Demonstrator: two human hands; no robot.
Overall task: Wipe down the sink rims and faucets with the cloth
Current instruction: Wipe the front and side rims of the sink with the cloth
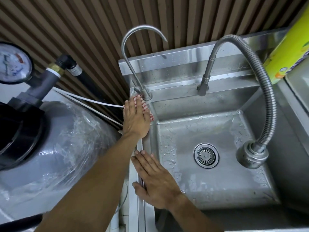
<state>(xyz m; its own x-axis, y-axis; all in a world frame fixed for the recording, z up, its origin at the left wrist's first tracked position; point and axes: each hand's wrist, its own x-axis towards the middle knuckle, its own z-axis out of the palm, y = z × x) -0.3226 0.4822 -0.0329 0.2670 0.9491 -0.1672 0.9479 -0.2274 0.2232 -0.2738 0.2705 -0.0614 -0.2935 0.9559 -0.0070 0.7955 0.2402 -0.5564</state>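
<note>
A steel sink (209,186) has a narrow left rim (140,145). A red-and-white striped cloth (147,109) lies on that rim's far end, at the base of a thin gooseneck faucet (126,47). My left hand (135,119) presses flat on the cloth with fingers extended. Nearer me, my right hand (154,180) rests flat on the same rim, holding nothing. A second faucet with a flexible ribbed metal hose (267,84) rises from the back rim and curves down over the basin's right side. Water drops dot the basin and backsplash.
A grey tank wrapped in clear plastic (58,139) stands close on the left, with a pressure gauge (14,64) and pipes above it. Thin white tubes (93,101) run to the sink's corner. A yellow-green package (287,47) stands at the right. The drain strainer (206,155) sits mid-basin.
</note>
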